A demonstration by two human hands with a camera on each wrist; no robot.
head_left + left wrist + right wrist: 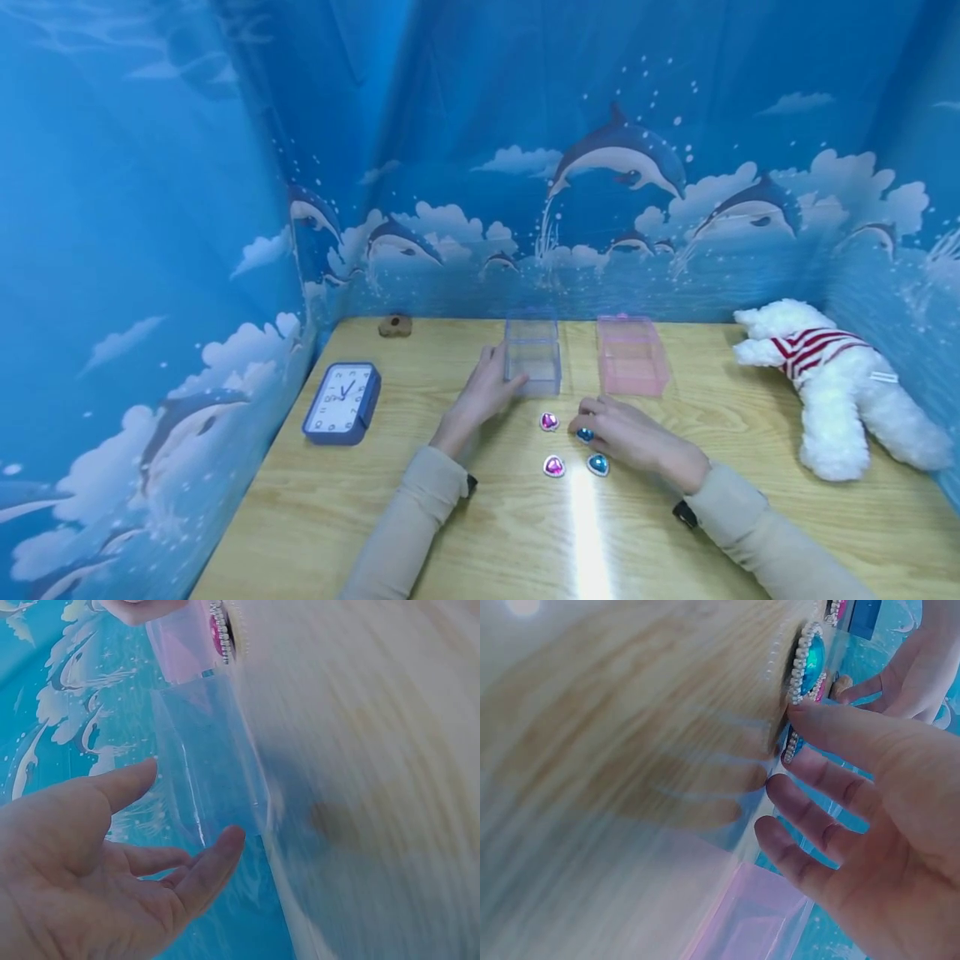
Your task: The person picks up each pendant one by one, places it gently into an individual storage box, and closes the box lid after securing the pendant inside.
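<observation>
Beige sleeves [405, 525] are lying nearest us. Our right hand [633, 437] is pinching a blue gem [585, 434] near three other gems [553, 466]; our left hand [480, 396], fingers relaxed, is extending beside a clear bluish box [534, 387]. Farther out, a pink box [633, 379] is standing, a clock [337, 402] is showing numerals, and a plush toy's [832, 400] tag [884, 377] is proving unreadable.

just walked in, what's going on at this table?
A person is handling small gems. The right hand pinches a blue gem; whether it's off the table is hard to tell. The left hand is at the side of the bluish clear box, contact unclear. The other blue gem, the far pink gem and the near pink gem lie in front of it and the pink clear box.
</observation>
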